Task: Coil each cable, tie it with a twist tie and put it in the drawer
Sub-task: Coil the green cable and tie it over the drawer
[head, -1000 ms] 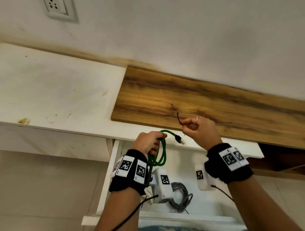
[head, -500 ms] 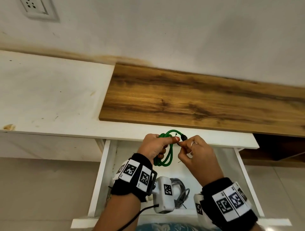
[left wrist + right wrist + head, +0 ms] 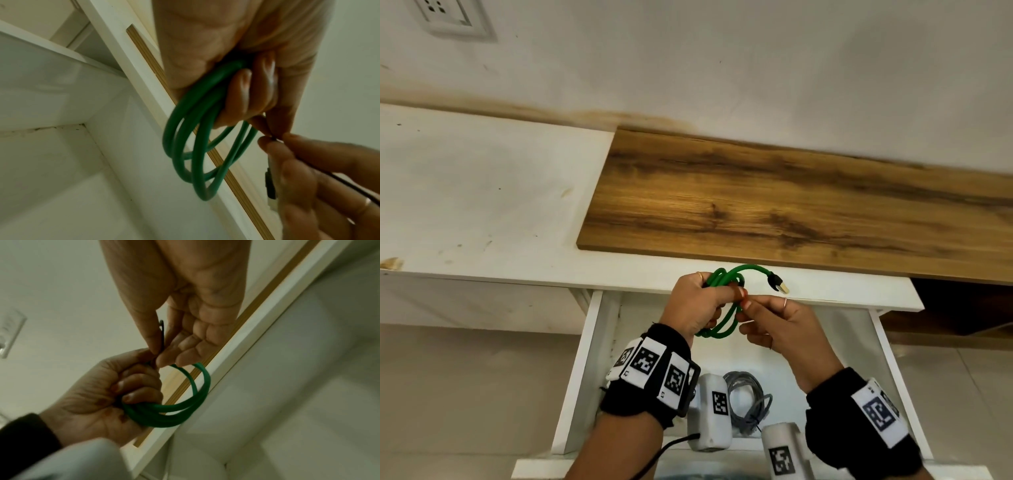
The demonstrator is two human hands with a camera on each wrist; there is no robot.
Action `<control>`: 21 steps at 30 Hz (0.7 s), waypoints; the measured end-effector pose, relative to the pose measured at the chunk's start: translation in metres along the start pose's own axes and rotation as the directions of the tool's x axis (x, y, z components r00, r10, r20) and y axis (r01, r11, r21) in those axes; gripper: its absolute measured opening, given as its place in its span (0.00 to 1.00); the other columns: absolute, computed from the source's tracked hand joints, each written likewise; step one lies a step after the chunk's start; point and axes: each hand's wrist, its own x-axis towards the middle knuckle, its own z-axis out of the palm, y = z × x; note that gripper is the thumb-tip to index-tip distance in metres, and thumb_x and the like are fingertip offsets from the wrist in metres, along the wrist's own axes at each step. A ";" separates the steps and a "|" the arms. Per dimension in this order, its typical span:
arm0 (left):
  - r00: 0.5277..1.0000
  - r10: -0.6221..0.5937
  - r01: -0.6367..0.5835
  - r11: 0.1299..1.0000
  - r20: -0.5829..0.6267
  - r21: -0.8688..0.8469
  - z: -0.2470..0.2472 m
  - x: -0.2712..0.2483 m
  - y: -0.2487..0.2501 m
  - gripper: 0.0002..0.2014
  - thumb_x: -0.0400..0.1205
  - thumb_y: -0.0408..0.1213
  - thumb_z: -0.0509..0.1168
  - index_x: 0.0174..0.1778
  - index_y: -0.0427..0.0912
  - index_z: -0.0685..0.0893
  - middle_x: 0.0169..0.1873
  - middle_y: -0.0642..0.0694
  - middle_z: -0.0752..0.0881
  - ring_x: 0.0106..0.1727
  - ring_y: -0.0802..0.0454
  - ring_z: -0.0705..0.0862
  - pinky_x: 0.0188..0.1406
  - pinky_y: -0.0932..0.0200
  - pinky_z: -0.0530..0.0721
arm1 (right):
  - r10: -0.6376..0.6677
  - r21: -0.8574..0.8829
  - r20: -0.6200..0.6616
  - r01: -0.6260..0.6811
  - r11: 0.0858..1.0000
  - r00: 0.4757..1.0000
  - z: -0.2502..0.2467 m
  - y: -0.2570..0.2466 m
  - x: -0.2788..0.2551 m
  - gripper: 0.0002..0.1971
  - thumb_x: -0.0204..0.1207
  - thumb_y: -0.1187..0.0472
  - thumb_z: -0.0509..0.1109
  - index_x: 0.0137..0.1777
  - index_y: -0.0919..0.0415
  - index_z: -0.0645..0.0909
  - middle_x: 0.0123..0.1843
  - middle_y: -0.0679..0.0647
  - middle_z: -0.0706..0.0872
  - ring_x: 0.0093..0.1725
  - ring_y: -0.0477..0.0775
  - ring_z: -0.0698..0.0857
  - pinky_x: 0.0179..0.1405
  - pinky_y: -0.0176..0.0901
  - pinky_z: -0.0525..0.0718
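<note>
Above open drawer: left hand grips green cable coil; right hand pinches twist tie at coil. Tying step; next wrap, twist shut.

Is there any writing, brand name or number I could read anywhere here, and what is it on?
No readable words, brands or numbers anywhere.
Wrist bands: black-and-white square code patterns only, no letters.
White camera units: the same kind of code squares.
Wall socket: no legible marking.
Green cable and its plug: no print visible.
</note>
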 end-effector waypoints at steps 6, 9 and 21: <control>0.995 0.049 -0.044 0.997 0.087 -0.063 0.005 -0.004 0.002 0.06 0.74 0.30 0.73 0.40 0.40 0.81 0.19 0.50 0.70 0.17 0.58 0.63 0.15 0.66 0.60 | 0.170 0.276 0.015 -0.168 0.946 0.985 -0.002 -0.003 0.000 0.03 0.75 0.63 0.71 0.43 0.61 0.86 0.37 0.55 0.85 0.32 0.49 0.82 0.36 0.39 0.82; 0.987 0.084 -0.079 0.996 0.135 -0.040 0.008 -0.006 0.003 0.06 0.76 0.34 0.72 0.40 0.40 0.80 0.19 0.50 0.68 0.17 0.57 0.61 0.15 0.66 0.60 | 0.181 0.350 0.005 -0.172 0.921 0.983 -0.001 -0.002 0.001 0.01 0.74 0.64 0.71 0.41 0.60 0.83 0.34 0.53 0.82 0.31 0.47 0.81 0.34 0.37 0.83; 0.975 0.102 -0.085 0.992 0.200 -0.092 0.019 -0.011 0.007 0.10 0.84 0.26 0.44 0.43 0.41 0.68 0.15 0.55 0.68 0.14 0.61 0.61 0.13 0.70 0.58 | 0.150 0.281 -0.163 -0.100 0.955 0.975 0.007 0.007 0.004 0.02 0.74 0.71 0.71 0.41 0.70 0.84 0.26 0.57 0.79 0.25 0.48 0.79 0.26 0.38 0.83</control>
